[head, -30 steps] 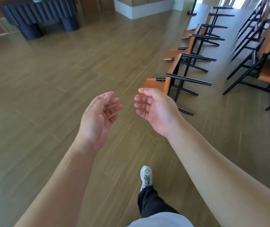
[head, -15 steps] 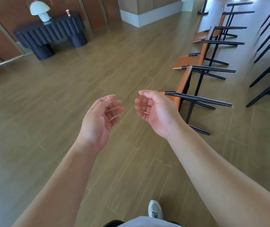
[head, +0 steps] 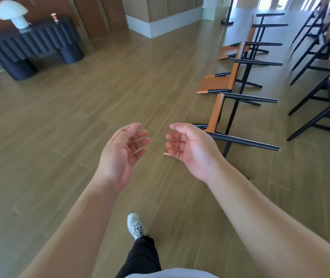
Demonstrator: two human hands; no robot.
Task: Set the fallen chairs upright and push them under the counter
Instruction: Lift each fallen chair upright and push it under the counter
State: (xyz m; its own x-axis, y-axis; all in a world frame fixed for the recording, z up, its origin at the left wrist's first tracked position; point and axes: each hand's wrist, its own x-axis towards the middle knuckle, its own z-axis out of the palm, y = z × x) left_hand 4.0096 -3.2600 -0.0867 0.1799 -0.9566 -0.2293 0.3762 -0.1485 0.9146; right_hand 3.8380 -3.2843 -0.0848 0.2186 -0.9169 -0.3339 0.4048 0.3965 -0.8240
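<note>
Both hands empty mid-frame, fingers loosely curled: left hand (head: 121, 155), right hand (head: 192, 149). Three fallen chairs on floor (head: 60, 127), center-right; nearest chair (head: 219, 111) just behind right hand.

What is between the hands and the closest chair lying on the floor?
Nothing visible. Both the left hand and right hand are empty and open, and only bare floor shows before the nearest fallen chair.

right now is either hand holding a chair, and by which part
Nothing is held. The left hand and right hand are both open and empty, above the floor beside the nearest fallen chair.
</note>
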